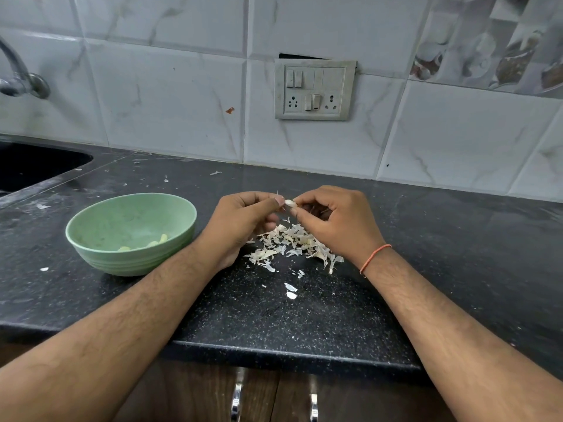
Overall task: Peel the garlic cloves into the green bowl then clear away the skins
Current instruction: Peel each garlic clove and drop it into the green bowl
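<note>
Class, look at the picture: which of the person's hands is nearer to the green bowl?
Left. The left hand is just right of the green bowl, close to its rim; the right hand is farther right, beyond the pile of garlic skins.

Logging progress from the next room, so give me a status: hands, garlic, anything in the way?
Left hand and right hand both pinching one garlic clove. Peeled cloves in green bowl. Skins piled beneath hands, nothing blocking.

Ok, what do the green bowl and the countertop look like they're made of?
Green bowl: probably matte plastic or a similar composite; dull, even colour, faint specks, moulded ridges low on its wall. Countertop: looks like polished black granite or similar stone; fine pale flecks, soft glare near the wall. Neither is certain by look alone.
</note>
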